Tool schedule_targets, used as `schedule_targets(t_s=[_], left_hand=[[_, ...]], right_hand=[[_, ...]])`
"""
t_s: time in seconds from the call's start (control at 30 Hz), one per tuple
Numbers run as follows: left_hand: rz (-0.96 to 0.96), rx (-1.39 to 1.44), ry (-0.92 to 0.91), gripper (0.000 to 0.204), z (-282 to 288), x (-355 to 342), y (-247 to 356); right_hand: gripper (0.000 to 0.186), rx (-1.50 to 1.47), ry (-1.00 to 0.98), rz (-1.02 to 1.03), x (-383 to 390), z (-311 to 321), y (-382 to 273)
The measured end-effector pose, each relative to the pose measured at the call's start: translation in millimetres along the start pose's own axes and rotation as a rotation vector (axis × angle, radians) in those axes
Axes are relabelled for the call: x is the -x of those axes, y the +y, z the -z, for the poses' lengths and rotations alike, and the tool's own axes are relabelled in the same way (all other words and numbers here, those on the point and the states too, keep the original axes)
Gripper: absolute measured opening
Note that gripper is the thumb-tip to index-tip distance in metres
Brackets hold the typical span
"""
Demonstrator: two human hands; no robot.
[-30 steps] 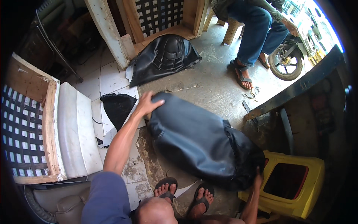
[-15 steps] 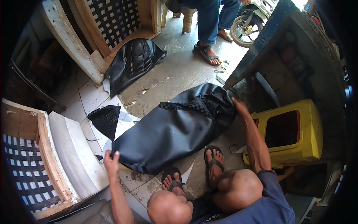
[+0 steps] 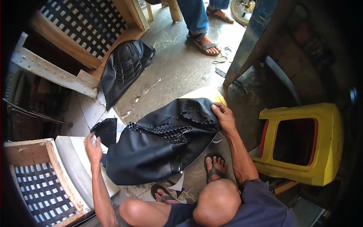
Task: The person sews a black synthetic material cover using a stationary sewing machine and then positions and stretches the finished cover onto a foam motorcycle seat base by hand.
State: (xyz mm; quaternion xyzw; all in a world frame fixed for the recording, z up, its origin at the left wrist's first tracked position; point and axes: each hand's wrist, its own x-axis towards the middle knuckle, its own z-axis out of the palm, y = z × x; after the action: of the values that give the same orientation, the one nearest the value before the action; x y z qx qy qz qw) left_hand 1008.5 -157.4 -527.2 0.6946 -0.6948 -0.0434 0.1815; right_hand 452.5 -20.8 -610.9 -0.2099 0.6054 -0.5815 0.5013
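Observation:
A glossy black seat cover point(image 3: 147, 159) with a checkered strip point(image 3: 166, 130) lies loosely over a long seat in front of my knees. Pale yellow foam point(image 3: 206, 94) shows from under it at the far right end. My right hand point(image 3: 224, 117) pinches the cover's edge at that end, thumb on top. Off the cover's left end is my left hand point(image 3: 93, 149), fingers apart and slightly blurred, holding nothing visible. A black checkered scrap point(image 3: 106, 130) lies just beyond its fingertips.
Another black cover with stitched ribs point(image 3: 128, 64) leans by a wooden frame point(image 3: 138, 22). A webbed wooden frame point(image 3: 49, 151) and white cushion point(image 3: 75, 151) stand left, a yellow plastic stool point(image 3: 329, 143) right. A person's sandalled foot point(image 3: 206, 43) is ahead.
My right hand has drawn the cover's far end back toward the left, baring yellow foam. My left hand has let go of the near left end and moved left and up.

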Motion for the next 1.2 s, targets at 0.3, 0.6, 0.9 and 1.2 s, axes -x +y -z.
schedule_targets(t_s=[0.3, 0.6, 0.9, 1.2], left_hand=[[-0.681, 0.267, -1.964, 0.083, -95, -105, 411], [-1.253, -0.089, -0.758, 0.024, -170, -63, 450], [-1.142, 0.124, -1.320, 0.065, -159, -81, 432], [-1.095, 0.077, -0.987, 0.031, -161, -79, 431]], right_hand=[[0.118, -0.253, -0.769, -0.007, 10, 14, -73], [0.048, 0.559, 0.254, 0.337, 9, -5, -25], [0.047, 0.324, 0.172, 0.108, 37, 3, -14], [0.029, 0.530, 0.462, 0.428, 36, -12, -7]])
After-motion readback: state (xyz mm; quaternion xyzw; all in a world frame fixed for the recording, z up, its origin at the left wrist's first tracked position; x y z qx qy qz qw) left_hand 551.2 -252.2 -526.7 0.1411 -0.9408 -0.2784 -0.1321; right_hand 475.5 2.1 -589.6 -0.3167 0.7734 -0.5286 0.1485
